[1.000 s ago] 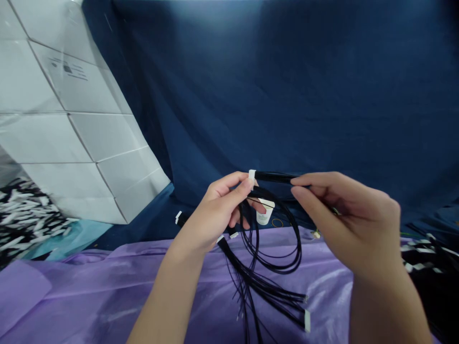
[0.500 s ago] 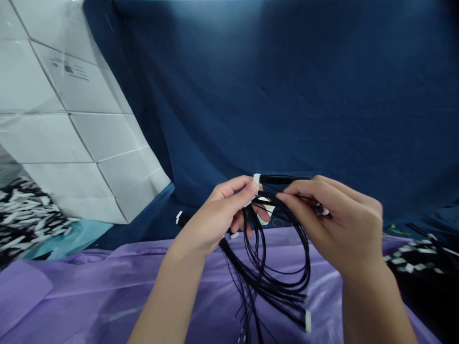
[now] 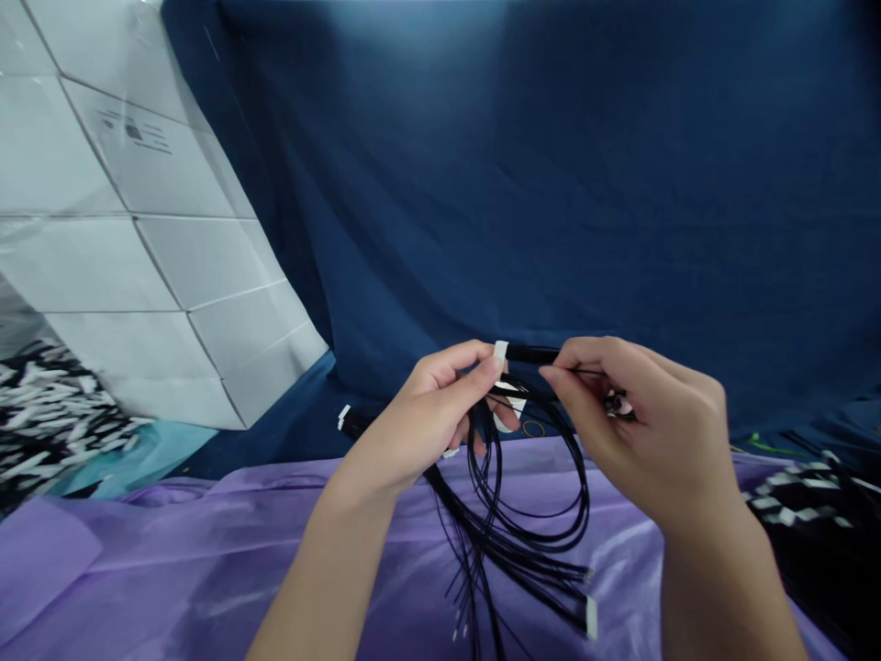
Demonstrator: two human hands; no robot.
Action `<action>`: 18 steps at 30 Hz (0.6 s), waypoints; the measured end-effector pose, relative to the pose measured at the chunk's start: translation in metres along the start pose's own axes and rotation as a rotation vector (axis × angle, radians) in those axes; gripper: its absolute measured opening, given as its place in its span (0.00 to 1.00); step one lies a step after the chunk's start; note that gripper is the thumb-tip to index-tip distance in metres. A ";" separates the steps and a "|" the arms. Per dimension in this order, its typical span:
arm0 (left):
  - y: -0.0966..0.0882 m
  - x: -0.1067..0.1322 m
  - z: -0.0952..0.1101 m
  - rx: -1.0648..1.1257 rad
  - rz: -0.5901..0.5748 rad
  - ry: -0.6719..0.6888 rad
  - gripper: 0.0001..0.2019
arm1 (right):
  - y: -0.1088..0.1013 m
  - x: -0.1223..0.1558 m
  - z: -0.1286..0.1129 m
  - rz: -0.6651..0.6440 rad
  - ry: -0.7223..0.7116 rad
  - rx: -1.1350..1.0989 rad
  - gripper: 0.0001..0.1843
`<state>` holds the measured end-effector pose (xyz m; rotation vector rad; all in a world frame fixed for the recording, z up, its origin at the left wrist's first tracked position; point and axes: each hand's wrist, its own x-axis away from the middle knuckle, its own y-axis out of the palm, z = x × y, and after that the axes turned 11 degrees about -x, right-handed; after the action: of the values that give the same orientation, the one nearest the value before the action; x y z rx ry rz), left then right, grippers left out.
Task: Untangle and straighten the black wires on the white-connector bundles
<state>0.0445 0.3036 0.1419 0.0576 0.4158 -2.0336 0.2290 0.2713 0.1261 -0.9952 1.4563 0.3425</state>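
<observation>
My left hand (image 3: 447,395) pinches a white connector (image 3: 501,351) between thumb and forefinger, at the end of a bundle of black wires. To its right, my right hand (image 3: 640,413) closes its thumb and fingers on the same black wire bundle (image 3: 531,354). More of these wires hang below in a loop (image 3: 582,496) between the hands. Beneath them lies another black wire harness (image 3: 516,560), with a white connector (image 3: 592,618) at its right end and thin loose wire ends lower down. What sits inside my right palm is mostly hidden.
White boxes (image 3: 199,257) are stacked at the left. Piles of black wires with white connectors lie at far left (image 3: 61,413) and far right (image 3: 798,496). Purple sheeting (image 3: 227,551) covers the work surface, a dark blue cloth (image 3: 551,184) hangs behind, and a rubber band (image 3: 533,429) lies near it.
The held connector has shifted slightly right and down. My right hand's fingertips have moved slightly along the wires, and the bundle between the hands looks tighter together. The loop has shifted slightly left.
</observation>
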 end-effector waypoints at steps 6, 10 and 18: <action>0.000 0.001 -0.001 -0.021 -0.029 -0.005 0.14 | 0.000 -0.001 0.001 -0.014 -0.013 -0.017 0.04; -0.001 0.001 -0.001 -0.038 -0.031 -0.008 0.16 | 0.002 -0.002 0.002 -0.017 -0.041 -0.017 0.04; 0.001 0.001 -0.002 -0.010 -0.036 -0.008 0.14 | 0.005 0.000 0.004 -0.020 -0.051 -0.004 0.03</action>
<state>0.0446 0.3034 0.1397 0.0359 0.4251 -2.0663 0.2278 0.2775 0.1232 -0.9965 1.3988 0.3538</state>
